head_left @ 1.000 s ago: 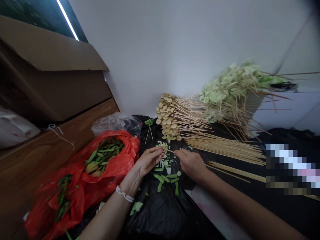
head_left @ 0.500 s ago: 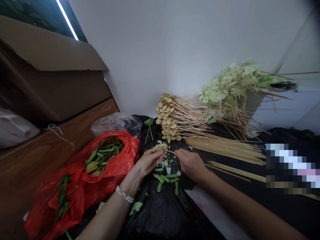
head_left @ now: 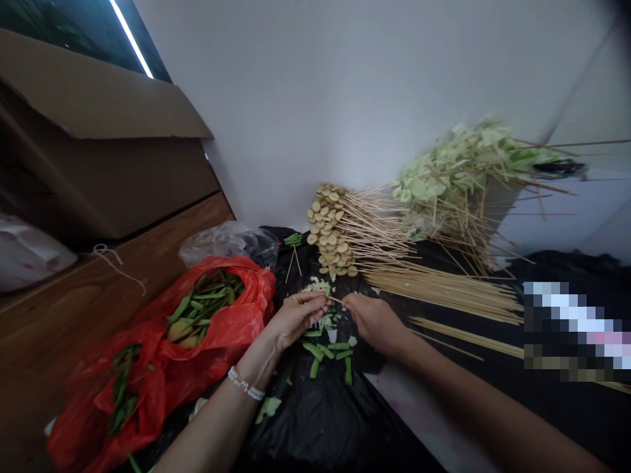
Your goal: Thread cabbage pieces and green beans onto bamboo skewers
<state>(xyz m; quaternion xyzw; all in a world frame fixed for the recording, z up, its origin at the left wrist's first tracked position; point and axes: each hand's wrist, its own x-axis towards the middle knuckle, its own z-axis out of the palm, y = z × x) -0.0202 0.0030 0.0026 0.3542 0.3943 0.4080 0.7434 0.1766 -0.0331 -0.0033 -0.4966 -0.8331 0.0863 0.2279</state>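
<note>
Head view, angled down into a corner of the desk [head_left: 414, 410]. Your left grip [head_left: 298, 318] and right grip [head_left: 375, 323] are each closed in a pinch, fingertips together, with a thin bamboo skewer [head_left: 336, 300] running roughly level between them. Its left end disappears among the left fingertips, just below a pale green vegetable piece [head_left: 315, 287], so the exact contact is hidden. Holding the stick from both sides probably keeps it steady against that soft piece. Directly below both grips, cut green stalk pieces [head_left: 325, 351] and pale scraps lie loose on a black plastic sheet [head_left: 315, 420], apparently spread to keep trimmings off the desk. Left of your left grip, a red plastic bag [head_left: 251, 295] sits folded open around more green vegetables [head_left: 202, 302], its mouth turned your way, likely for easy reach. Right of your right grip, bare bamboo skewers [head_left: 444, 289] lie in near-parallel rows, which seems to make a single stick easy to draw out. Ahead of both grips, skewers of round pale slices [head_left: 328, 230] and skewers of pale green leaves [head_left: 458, 174] are heaped toward the wall [head_left: 320, 98], sticks fanned outward, perhaps to keep the food clear of your work.
</note>
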